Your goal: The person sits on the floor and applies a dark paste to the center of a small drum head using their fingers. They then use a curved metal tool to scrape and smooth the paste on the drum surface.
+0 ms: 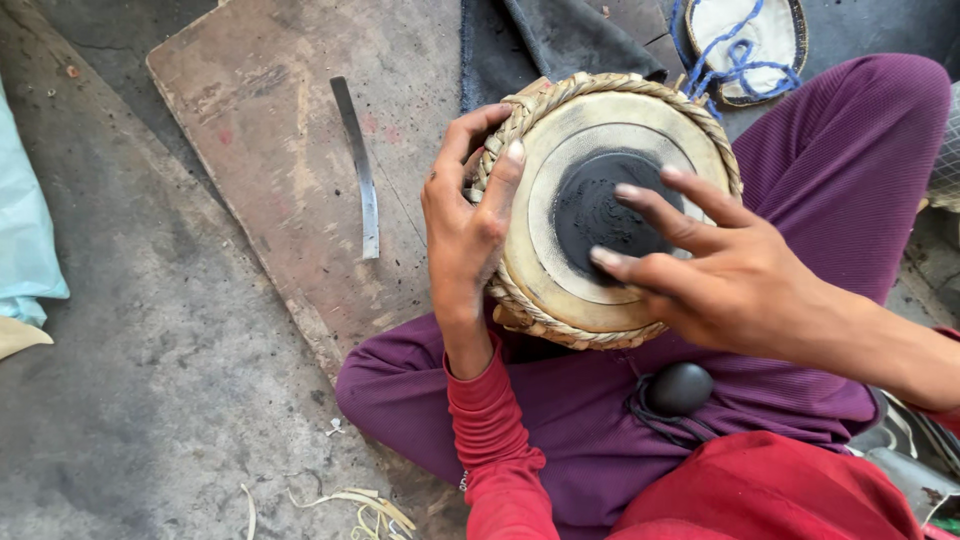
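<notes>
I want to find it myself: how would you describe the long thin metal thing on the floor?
Start at the big worn brown board lying on the grey floor, left of the drum in the person's lap. On that board lies a metal strip, running top to bottom. It is the only grey, shiny, slightly curved thing there; the pale scraps nearby are thin and yellowish.

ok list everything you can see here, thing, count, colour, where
drum: 1, tan skin with black centre patch, braided rim, in the lap
smooth stone: 1, black, on the lap below the drum
metal strip: 1, grey, lying on the board
wooden board: 1, worn brown, on the floor at left
round skin piece with blue cord: 1, white, top right
cloth: 1, pale blue, left edge
fibre scraps: several, pale, floor at bottom
left hand: grips the drum's rim
right hand: fingers on the black patch
</notes>
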